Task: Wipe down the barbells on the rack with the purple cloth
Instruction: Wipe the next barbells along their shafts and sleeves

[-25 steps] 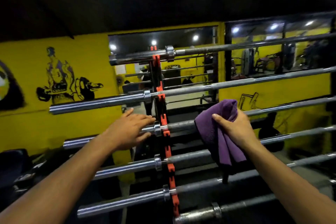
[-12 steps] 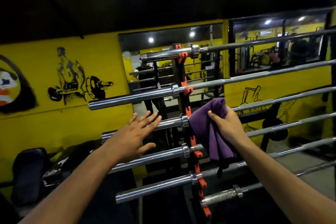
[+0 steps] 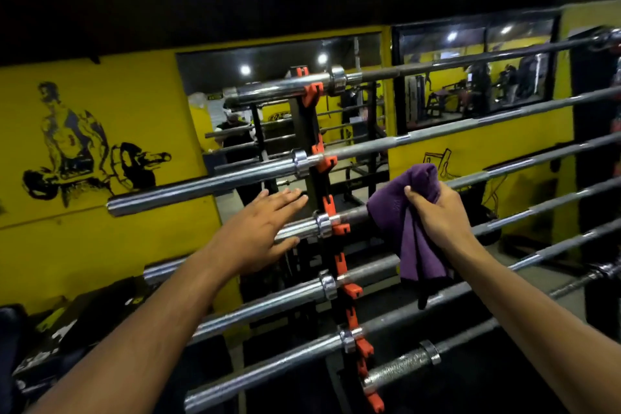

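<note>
Since the earlier frame the view has swung left, so the rack and its bars sit further right in the picture, and the left hand has lifted clear of the bar it was resting on. Behind everything stands a yellow painted wall with a black mural of a lifter and a dark mirror panel set in it. In front of that, a black upright rack with orange plastic hooks carries a stack of long chrome steel barbells, lying level one above another and running off the right edge. The right hand grips a bunched purple cloth, thumb across its front and fingers curled round it; the cloth sits against the third barbell down, just right of the rack post, and its loose end hangs past the bar below. The left hand hovers flat with straight, slightly spread fingers holding nothing, just left of the post, in front of that same bar's chrome sleeve; whether it touches the sleeve cannot be told.
</note>
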